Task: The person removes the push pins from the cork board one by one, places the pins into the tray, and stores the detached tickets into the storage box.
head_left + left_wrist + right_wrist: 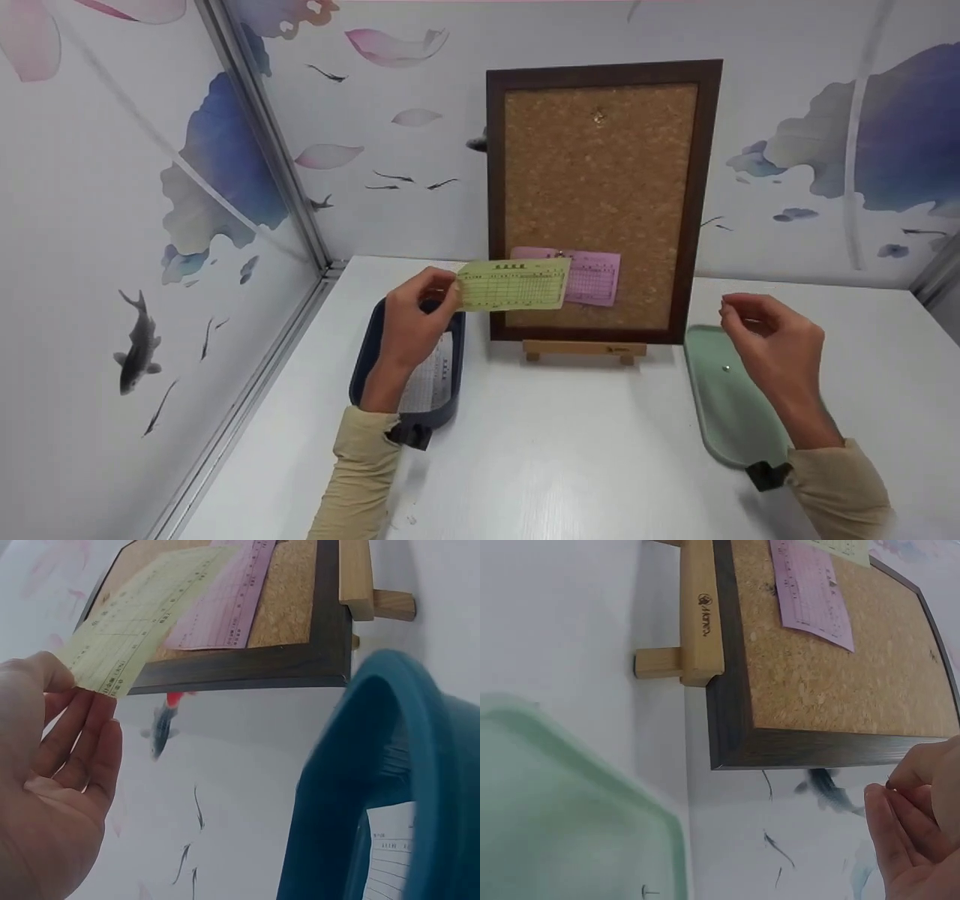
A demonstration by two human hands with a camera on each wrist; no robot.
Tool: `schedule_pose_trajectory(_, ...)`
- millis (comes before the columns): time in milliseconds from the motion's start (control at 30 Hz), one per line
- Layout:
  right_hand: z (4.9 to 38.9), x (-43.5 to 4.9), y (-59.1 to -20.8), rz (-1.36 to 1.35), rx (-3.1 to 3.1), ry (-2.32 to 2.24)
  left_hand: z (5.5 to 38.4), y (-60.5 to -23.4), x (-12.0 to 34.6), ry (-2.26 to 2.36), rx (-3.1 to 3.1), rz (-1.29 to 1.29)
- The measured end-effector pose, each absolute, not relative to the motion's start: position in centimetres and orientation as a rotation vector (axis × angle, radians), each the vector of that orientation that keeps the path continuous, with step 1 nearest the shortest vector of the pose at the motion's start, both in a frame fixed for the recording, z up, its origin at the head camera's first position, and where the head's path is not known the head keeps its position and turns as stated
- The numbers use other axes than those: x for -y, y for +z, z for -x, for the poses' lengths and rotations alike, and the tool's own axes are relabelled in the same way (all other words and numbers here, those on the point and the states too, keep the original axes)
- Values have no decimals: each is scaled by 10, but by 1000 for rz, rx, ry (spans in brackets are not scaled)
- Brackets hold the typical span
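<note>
My left hand (411,319) pinches the left end of a yellow-green printed slip (514,285) between thumb and fingers. The slip hovers before the corkboard (592,172) and overlaps a pink printed slip (596,281), which a pin (560,253) fastens low on the board. Off the board's right side, my right hand (780,349) has thumb and fingertips together. A tiny dark tip of a thumbtack (889,784) shows between them; the rest of it is hidden. Another thumbtack (650,892) lies in the green tray (577,817) beneath that hand.
A wooden stand (585,348) props up the framed board on the white table (555,450). Below my left hand sits a deep blue bin (459,375) holding white printed slips (431,382). Something small and shiny, perhaps pins (598,116), sits high on the cork.
</note>
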State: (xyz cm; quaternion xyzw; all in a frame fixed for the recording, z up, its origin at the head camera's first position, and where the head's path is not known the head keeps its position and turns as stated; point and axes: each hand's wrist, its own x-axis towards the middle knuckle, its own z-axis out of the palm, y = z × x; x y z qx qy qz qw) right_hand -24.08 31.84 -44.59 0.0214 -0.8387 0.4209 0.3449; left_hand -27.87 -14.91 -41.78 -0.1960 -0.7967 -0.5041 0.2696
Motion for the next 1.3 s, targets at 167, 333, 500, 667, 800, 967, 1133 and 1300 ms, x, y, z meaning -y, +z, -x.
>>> schedule_pose_trajectory(167, 237, -329, -461, -36, 2209, 1082, 278, -422, 155, -1360, 2160, 522)
schedule_pose_trajectory(333, 237, -337, -474, -31, 2321, 1077, 277, -427, 161, -1381, 2181, 484)
schedule_pose_trajectory(500, 238, -349, -480, -69, 2518, 1051, 280, -434, 167, -1366, 2183, 443)
schedule_pose_trajectory(667, 241, -362, -483, -83, 2654, 1048, 281, -434, 173, -1344, 2178, 402)
schedule_pose_trajectory(800, 241, -371, -483, -60, 2711, 1024, 282, -430, 177, -1320, 2185, 379)
schedule_pose_trajectory(967, 241, -380, -486, -28, 2786, 1004, 281, -425, 185, -1351, 2159, 317)
schedule_pose_trajectory(1133, 243, -388, -491, 7, 2843, 1007, 280, -422, 194, -1443, 2103, 275)
schedule_pose_trajectory(1300, 245, -393, -495, 32, 2875, 990, 279, -420, 202, -1411, 2100, 229)
